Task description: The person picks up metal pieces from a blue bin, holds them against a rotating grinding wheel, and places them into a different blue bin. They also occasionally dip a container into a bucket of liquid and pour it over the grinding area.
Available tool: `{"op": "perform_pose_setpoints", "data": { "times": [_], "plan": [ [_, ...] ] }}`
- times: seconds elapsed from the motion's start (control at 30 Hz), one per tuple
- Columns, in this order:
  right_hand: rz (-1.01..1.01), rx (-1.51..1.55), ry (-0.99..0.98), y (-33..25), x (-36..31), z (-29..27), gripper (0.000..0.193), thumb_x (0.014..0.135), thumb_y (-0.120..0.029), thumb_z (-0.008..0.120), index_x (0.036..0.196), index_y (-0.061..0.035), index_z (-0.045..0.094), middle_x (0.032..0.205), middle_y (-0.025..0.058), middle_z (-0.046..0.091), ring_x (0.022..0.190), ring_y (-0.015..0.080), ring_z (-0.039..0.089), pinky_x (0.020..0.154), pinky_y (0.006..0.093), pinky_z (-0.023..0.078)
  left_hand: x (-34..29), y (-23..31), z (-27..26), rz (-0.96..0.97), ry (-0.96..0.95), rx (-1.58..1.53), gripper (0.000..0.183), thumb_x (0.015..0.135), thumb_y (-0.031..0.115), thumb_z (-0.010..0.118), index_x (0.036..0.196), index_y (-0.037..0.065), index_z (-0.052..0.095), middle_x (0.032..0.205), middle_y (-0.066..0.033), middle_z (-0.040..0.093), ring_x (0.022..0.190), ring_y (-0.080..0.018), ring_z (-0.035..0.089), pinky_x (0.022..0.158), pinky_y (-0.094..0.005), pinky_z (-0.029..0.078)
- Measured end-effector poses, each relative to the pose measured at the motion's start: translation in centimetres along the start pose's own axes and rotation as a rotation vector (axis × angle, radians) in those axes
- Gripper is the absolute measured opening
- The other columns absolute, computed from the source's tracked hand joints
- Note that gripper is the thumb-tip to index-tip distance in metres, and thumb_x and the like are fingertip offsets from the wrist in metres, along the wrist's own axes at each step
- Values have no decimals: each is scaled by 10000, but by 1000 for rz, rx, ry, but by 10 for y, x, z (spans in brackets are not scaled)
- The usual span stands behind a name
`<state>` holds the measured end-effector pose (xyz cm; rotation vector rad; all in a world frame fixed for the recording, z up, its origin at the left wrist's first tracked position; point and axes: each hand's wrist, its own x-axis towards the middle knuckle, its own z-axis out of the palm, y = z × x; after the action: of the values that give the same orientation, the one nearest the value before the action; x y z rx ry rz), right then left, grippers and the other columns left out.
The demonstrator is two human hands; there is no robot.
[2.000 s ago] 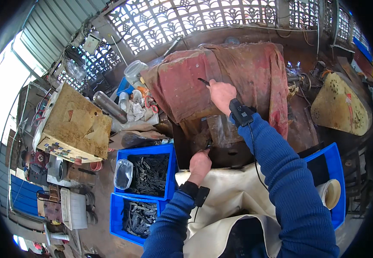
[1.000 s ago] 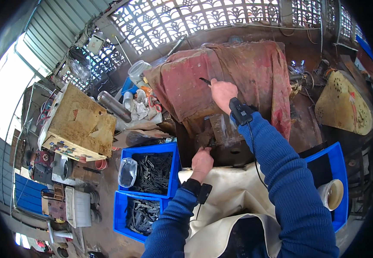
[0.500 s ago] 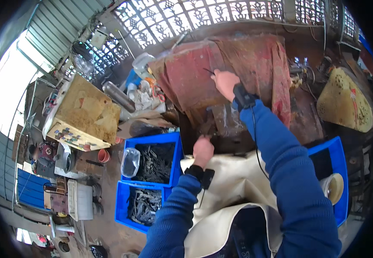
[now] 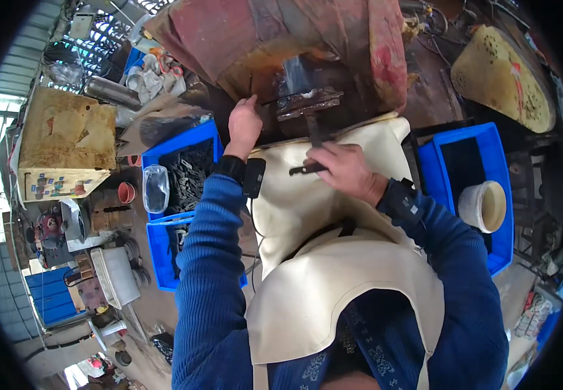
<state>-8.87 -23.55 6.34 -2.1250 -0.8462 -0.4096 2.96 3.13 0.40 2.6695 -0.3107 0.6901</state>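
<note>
Over the pale apron (image 4: 294, 208) on my lap, my right hand (image 4: 346, 170) is closed around a narrow, dark, flat metal piece (image 4: 307, 169). One end of the piece pokes out to the left of my fingers. A dark upright bar (image 4: 314, 130) rises just beyond that hand, below a metal block (image 4: 310, 104) crusted with grime. To the left, my left hand (image 4: 245, 123) has its fingers pinched together near the block. A thin dark line runs by its fingertips, but what they hold is too small to make out.
A stained red cloth (image 4: 229, 32) drapes over the work station beyond the block. On the left, a blue bin (image 4: 216, 140) holds many dark metal pieces, with a second blue bin (image 4: 161, 260) nearer. A blue bin (image 4: 502, 195) on the right holds a whitish bucket (image 4: 489, 207).
My right hand has come back from the red cloth to above my lap and now holds the dark metal piece. My left hand has shifted left. The view has tilted down.
</note>
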Motion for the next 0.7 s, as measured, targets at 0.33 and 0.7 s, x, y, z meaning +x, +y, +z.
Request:
{"op": "perform_pose_setpoints", "data": {
  "times": [0.33,0.7],
  "plan": [
    [-63,9,-234,8,-36,1,186,772,-188,703,938,-148,630,716,37,551,673,239,614,606,358,498,16,2,39,-2,-680,295,214,850,221,564,876,80,723,914,-182,687,887,-368,654,788,-459,532],
    [822,752,-98,50,22,-14,176,921,-242,644,947,-75,594,810,34,636,774,173,654,630,321,483,5,13,-1,-201,-545,190,227,832,247,590,810,60,717,879,-189,682,836,-368,656,754,-466,534]
  ]
}}
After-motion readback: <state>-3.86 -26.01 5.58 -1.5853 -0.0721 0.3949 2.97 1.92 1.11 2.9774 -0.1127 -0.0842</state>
